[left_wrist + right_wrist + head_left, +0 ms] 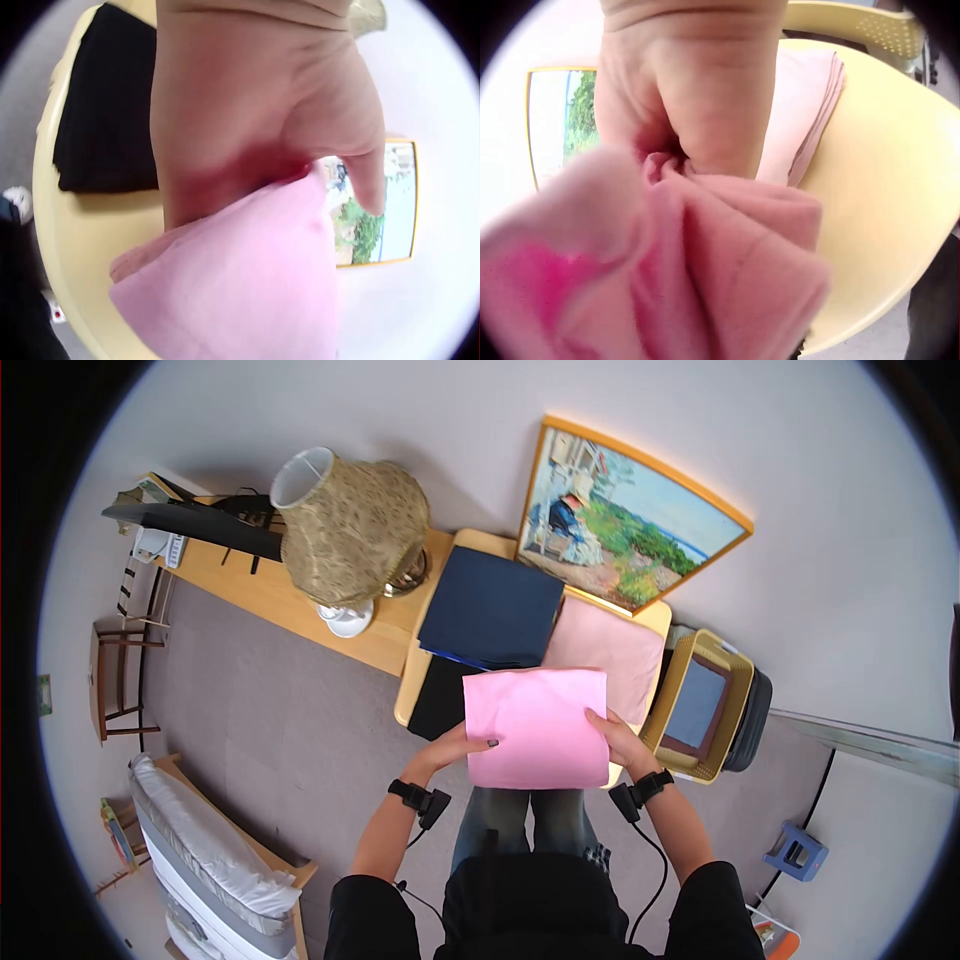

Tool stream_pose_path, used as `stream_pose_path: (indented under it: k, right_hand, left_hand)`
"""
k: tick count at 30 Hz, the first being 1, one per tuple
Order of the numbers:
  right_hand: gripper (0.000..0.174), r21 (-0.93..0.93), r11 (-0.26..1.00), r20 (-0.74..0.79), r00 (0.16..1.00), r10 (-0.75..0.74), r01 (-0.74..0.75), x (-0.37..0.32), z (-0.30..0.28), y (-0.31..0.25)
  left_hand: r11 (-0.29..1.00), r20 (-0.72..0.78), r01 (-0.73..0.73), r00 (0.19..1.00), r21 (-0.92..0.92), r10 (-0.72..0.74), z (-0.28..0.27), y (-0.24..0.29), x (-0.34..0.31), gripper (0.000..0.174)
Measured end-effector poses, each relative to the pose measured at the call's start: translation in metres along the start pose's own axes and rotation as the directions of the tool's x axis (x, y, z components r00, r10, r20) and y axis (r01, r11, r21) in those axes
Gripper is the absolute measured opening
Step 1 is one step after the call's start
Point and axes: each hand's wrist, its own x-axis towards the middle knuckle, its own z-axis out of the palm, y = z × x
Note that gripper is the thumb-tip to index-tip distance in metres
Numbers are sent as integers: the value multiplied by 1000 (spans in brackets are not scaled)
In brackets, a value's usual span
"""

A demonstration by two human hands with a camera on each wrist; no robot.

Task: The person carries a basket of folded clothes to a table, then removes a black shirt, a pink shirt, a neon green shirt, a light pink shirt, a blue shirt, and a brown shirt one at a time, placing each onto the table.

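Note:
A folded bright pink cloth [537, 730] is held up in front of the body, over the near edge of a small pale yellow table [885, 165]. My left hand [450, 748] grips its left side, thumb on top and the other fingers hidden underneath. On the opposite side my right hand [620, 740] holds it the same way. Loose folds of the cloth [742, 247] hang below the right hand in the right wrist view. Beyond it lie a folded dark blue cloth [492, 606], a folded black cloth [440, 695] and a folded light pink cloth [610, 650].
A framed painting [625, 520] leans on the wall at the table's back. To the right stands a yellow basket [741, 650] with folded cloth inside. On the wooden desk [290, 605] at left are a lamp with a patterned shade [355, 530] and a dark monitor [200, 528].

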Motion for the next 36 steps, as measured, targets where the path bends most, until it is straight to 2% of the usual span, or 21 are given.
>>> stream_pose_path:
  k: [1, 2, 4, 5, 8, 10, 11, 13, 14, 15, 17, 18, 20, 21, 22, 24, 25, 27, 31, 33, 36]
  right_hand:
    - [46, -2, 1000, 7, 1000, -1, 1, 0, 12, -7]
    - [46, -7, 1000, 14, 1000, -15, 15, 4, 20, -12]
    - [46, -25, 995, 47, 995, -91, 92, 16, 35, -25]
    - [46, -20, 994, 48, 993, -108, 109, 23, 42, -29]
    - [46, 38, 973, 26, 974, -227, 226, 45, 77, -57]
    - [51, 137, 947, 17, 955, -295, 290, 64, 97, -72]
    - [51, 144, 943, 9, 952, -305, 300, 76, 105, -77]
    - [54, 110, 888, 3, 894, -448, 445, 106, 111, -79]
    - [59, 127, 869, 3, 876, -483, 479, 120, 111, -77]
    - [59, 129, 868, -4, 875, -484, 480, 133, 106, -69]
    - [62, -232, 909, -202, 897, -393, 346, 151, 98, -45]
    - [64, -124, 903, -190, 883, -429, 412, 153, 96, -38]
    - [63, -140, 889, -191, 869, -457, 437, 151, 97, -26]
    - [63, -164, 870, -183, 852, -490, 466, 147, 96, -23]
    - [63, -166, 872, -191, 852, -487, 461, 137, 99, -27]
    - [64, -283, 799, -120, 807, -578, 530, 120, 110, -36]
    - [64, -282, 799, -120, 806, -579, 532, 116, 111, -37]
    - [66, -231, 776, -163, 763, -626, 587, 108, 111, -32]
    - [65, -225, 766, -224, 733, -642, 603, 118, 99, -12]
    - [65, -217, 836, -267, 793, -547, 504, 130, 89, -4]
    - [65, -259, 770, -240, 733, -636, 583, 124, 97, -4]
  left_hand:
    - [992, -40, -33, 998, 119, 38, -2, 16, -8, 67]
    - [991, -39, -46, 998, 128, 51, -7, 27, -11, 67]
    - [955, -18, -250, 967, 162, 256, -20, 52, -14, 66]
    - [929, -44, -273, 955, 250, 293, -29, 64, -11, 65]
    - [914, -56, -297, 945, 276, 324, -59, 114, 6, 71]
    - [899, -222, -373, 879, 231, 422, -66, 152, 15, 69]
    - [898, -209, -371, 883, 236, 420, -76, 159, 23, 69]
    - [588, -168, -441, 686, 678, 708, -105, 157, 47, 69]
    - [491, -161, -437, 601, 754, 783, -115, 146, 62, 71]
    - [492, -157, -438, 607, 752, 779, -121, 131, 72, 71]
    - [553, -304, -168, 689, 816, 658, -126, 111, 83, 70]
    - [553, -300, -165, 697, 817, 651, -124, 112, 84, 70]
    - [663, -401, -124, 710, 738, 579, -112, 120, 78, 65]
    - [669, -401, -122, 717, 733, 570, -108, 124, 75, 65]
    - [617, -341, -172, 705, 768, 622, -105, 130, 72, 65]
    - [501, -230, -240, 671, 832, 705, -99, 147, 66, 68]
    - [499, -229, -240, 671, 833, 705, -93, 155, 61, 68]
    - [632, -291, -374, 653, 679, 699, -83, 165, 56, 70]
    - [576, -290, -309, 630, 757, 720, -92, 140, 72, 72]
    - [619, -390, -108, 689, 778, 610, -99, 126, 73, 73]
    - [601, -357, -183, 658, 778, 662, -100, 126, 68, 73]
